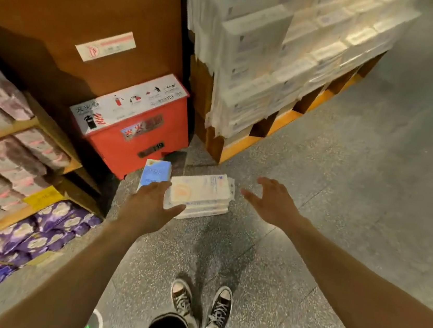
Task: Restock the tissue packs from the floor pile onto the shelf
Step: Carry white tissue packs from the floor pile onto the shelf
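Observation:
A short stack of flat white tissue packs [202,193] lies on the speckled floor ahead of my feet. A blue tissue pack [156,172] stands just left of it against the red box. My left hand [150,204] hovers over the left end of the stack, fingers spread, holding nothing. My right hand [270,202] is open to the right of the stack, a little apart from it. The wooden shelf [28,123] at the left holds rows of pink packs and, lower down, purple floral packs [46,227].
A red fire-extinguisher box [136,137] sits against a brown column [86,11] behind the pile. A pallet [283,120] stacked with wrapped white cartons stands at the back right. My sneakers [201,303] are on open grey floor that extends to the right.

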A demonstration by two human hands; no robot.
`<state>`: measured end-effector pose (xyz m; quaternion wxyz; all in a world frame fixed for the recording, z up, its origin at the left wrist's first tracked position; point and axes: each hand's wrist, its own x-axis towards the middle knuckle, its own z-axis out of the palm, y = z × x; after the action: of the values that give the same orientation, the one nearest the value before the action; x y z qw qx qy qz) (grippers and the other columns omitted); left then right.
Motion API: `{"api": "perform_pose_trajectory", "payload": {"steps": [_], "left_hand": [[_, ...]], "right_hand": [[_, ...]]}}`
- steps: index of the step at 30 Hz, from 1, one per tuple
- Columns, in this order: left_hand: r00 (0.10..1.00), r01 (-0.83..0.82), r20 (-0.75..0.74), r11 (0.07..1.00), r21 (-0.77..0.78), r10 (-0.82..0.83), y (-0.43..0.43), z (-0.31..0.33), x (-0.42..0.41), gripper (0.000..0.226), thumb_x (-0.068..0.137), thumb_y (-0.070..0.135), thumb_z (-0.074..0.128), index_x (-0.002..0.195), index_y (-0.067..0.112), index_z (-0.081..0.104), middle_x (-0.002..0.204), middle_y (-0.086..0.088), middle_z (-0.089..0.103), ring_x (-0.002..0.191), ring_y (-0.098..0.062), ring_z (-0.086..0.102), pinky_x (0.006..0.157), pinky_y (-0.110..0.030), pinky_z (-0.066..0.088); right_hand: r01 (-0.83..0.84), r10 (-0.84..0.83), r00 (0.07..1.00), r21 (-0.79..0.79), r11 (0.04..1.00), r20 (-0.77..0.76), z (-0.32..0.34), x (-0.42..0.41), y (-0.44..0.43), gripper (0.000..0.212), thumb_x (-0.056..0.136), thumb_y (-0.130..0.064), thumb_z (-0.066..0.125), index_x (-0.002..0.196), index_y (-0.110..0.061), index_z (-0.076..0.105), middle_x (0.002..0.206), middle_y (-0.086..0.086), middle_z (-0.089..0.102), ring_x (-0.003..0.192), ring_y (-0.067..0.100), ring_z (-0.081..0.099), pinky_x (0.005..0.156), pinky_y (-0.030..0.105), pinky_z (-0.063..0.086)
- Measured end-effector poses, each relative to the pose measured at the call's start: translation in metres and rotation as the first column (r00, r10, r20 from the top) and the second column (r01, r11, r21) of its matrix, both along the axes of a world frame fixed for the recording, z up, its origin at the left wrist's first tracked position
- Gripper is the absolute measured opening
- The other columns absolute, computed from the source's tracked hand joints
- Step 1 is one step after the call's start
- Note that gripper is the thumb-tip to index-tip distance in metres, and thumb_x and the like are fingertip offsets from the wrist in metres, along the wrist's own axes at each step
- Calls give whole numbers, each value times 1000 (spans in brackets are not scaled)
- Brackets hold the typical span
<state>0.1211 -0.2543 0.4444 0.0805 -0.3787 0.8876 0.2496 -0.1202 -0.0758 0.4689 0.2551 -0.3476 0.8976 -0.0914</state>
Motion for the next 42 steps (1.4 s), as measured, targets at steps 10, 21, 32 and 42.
{"api": "perform_pose_trajectory", "payload": {"steps": [10, 21, 32, 42], "left_hand": [[993, 54, 105, 998, -25, -51, -111, -196, -85, 82, 85, 71, 51, 148, 19, 40, 153, -6, 40, 141, -28, 36, 109, -43, 38], [968, -246, 70, 966, 79, 240, -206, -523, -172, 87, 88, 61, 58, 153, 12, 27, 152, -12, 39, 138, -33, 39, 105, -45, 40], [750, -655, 134, 701, 280, 647, -245, -684, -187, 109, 70, 80, 59, 148, 12, 23, 145, -21, 46, 133, -38, 45, 109, -44, 35], [670, -696, -22, 638, 329, 742, -228, -592, -184, 82, 71, 61, 78, 134, 21, 43, 116, 0, 63, 113, -27, 62, 85, -33, 45]], "right_hand": [[-77, 75, 996, 53, 996, 41, -190, -82, -110, 69, 97, -62, 47, 147, -15, 43, 146, 8, 50, 133, 27, 46, 105, 38, 40], [73, -85, 987, 85, 994, 139, -511, -179, -210, 75, 93, -63, 54, 149, -15, 41, 146, 8, 51, 131, 25, 50, 103, 36, 42], [399, -344, 791, 0, 917, 505, -686, -205, -255, 47, 78, -60, 75, 110, -26, 72, 98, -7, 78, 82, 13, 75, 81, 39, 61], [497, -375, 763, -106, 862, 526, -594, -198, -253, 22, 82, -33, 83, 92, -26, 65, 85, -6, 75, 79, 20, 73, 82, 48, 60]]}}
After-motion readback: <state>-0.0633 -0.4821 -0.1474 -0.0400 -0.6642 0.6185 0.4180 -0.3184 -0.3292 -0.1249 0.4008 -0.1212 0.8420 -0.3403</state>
